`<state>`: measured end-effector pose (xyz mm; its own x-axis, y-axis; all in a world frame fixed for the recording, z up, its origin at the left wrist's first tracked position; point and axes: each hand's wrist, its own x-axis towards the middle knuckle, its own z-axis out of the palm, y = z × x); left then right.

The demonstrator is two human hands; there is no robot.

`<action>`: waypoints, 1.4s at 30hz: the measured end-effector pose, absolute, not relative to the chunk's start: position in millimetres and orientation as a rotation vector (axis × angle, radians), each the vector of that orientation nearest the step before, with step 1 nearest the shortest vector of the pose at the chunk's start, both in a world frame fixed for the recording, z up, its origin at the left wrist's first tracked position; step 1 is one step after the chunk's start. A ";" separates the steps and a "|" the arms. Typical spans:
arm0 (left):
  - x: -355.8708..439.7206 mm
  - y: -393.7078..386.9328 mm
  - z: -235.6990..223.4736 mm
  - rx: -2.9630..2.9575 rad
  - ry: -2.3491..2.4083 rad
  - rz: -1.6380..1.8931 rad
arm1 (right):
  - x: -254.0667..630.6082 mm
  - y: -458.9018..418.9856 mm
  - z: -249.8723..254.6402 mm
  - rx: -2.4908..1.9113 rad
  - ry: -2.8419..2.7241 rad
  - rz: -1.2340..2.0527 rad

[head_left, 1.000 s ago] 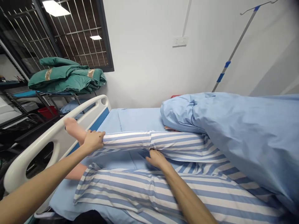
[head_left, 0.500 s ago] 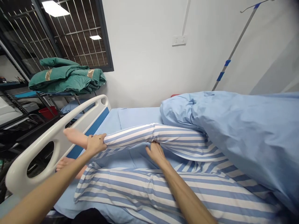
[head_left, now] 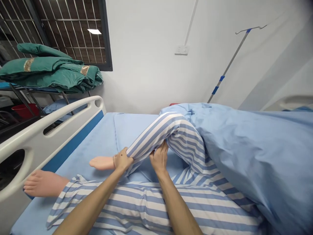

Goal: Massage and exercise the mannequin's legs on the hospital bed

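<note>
On the bed lies a figure in blue-and-white striped trousers, with smooth feet that look like a manikin's. Its far leg (head_left: 156, 130) is bent, with the knee raised off the mattress. My left hand (head_left: 123, 160) is wrapped round that leg at the ankle, over the trouser cuff, just above the far foot (head_left: 102, 163). Under the bent knee, my right hand (head_left: 159, 156) grips the leg from behind; part of its fingers is hidden by the cloth. Stretched out flat nearer to me is the other leg (head_left: 137, 199), with its bare foot (head_left: 44, 183) near the footboard.
A white footboard (head_left: 61, 112) closes the bed's left end. The blue quilt (head_left: 239, 140) is bunched over the figure's upper part at the right. Beyond the bed stand an IV pole (head_left: 228, 67) and, at the left, folded green bedding (head_left: 56, 73) on a rack.
The far leg has gone from nearly straight to bent, its knee higher and its foot drawn right, away from the footboard. My left hand moved right with the ankle; my right hand stays beneath the knee.
</note>
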<state>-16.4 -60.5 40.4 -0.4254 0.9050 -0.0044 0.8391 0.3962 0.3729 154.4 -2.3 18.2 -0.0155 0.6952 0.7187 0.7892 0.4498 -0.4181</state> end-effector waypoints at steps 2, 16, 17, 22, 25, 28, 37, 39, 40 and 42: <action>-9.8 -59.3 37.4 1.542 2.418 0.476 | 155.6 -1.4 16.9 -1.291 -1.732 -0.091; -96.9 -86.4 68.4 1.700 2.523 0.126 | 152.8 -11.0 22.2 -1.400 -1.914 0.205; -106.9 -89.9 71.9 1.726 2.545 0.103 | 152.2 -12.3 22.1 -1.409 -1.940 0.236; -147.6 -103.9 93.3 1.932 2.637 -0.044 | 148.1 -20.2 14.0 -1.409 -2.307 0.425; -156.4 -106.4 110.8 2.076 2.627 -0.159 | 145.6 -23.9 7.1 -1.317 -2.588 0.583; -154.5 -105.7 128.0 2.138 2.609 -0.220 | 144.8 -25.5 4.2 -1.226 -2.690 0.699; -145.5 -110.4 141.5 2.058 2.624 -0.228 | 145.2 -26.5 12.8 -1.250 -2.576 0.399; -142.6 -112.5 134.3 2.020 2.635 -0.222 | 145.9 -26.0 15.6 -1.272 -2.493 0.299; -140.0 -113.0 129.7 1.981 2.642 -0.215 | 146.3 -25.5 17.0 -1.285 -2.443 0.251; -133.1 -112.5 118.9 1.878 2.650 -0.190 | 147.5 -24.0 19.5 -1.312 -2.337 0.178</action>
<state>-133.1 -112.5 118.9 -0.3293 0.9439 0.0240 0.9309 0.3288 -0.1593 147.5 -24.0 19.5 -0.4451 0.8359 0.3212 0.7777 0.5386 -0.3241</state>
